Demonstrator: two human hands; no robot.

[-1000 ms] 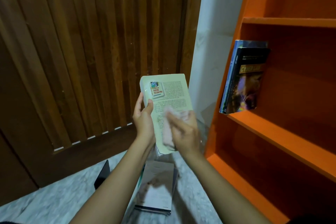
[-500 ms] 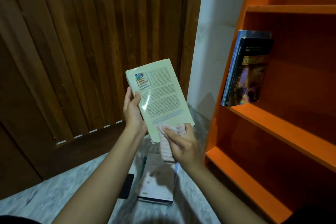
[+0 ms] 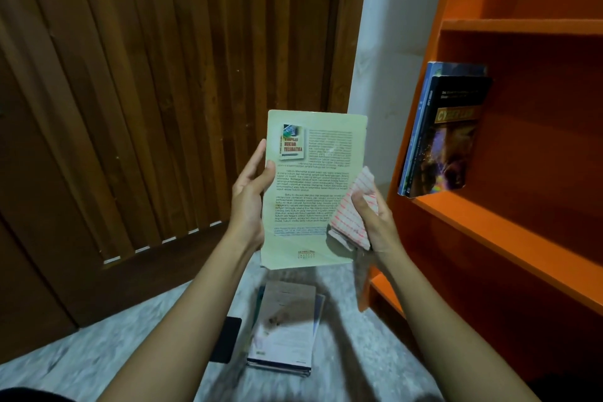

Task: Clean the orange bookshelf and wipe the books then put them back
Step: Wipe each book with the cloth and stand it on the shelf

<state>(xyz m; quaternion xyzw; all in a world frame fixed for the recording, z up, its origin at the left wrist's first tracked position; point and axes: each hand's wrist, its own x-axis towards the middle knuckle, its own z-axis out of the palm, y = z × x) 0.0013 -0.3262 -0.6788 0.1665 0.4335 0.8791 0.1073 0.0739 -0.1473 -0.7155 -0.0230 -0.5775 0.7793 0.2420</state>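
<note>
- Pale green book (image 3: 310, 189) held upright in front of the person, back cover facing the camera, above the floor (image 3: 98, 362) and just left of the orange bookshelf (image 3: 489, 222). This puts the whole cover within reach for wiping.
- Left hand (image 3: 249, 196) grips the book's left edge, thumb on the cover and fingers behind. Judged to be the steadying hand, kept at the margin so most of the cover stays bare.
- Right hand (image 3: 380, 225) is curled around a bunched, striped cloth (image 3: 350, 215), which it presses against the lower right part of the cover. Bunching gives a firm pad to rub with.
- Stack of books (image 3: 285, 330) lies flat on the floor directly below the hands. These are probably waiting their turn, set down near so each can be lifted without shifting position.
- Two shelved books (image 3: 447, 134) stand leaning against the left wall of the bookshelf on a middle shelf. They are likely already wiped and returned, though this cannot be confirmed.
- The other shelves visible hold no books.
- A dark flat object (image 3: 228, 339) lies on the floor just left of the stack; what it is cannot be told.
- Step in hand: wiping this cover. Task judged partway through.
</note>
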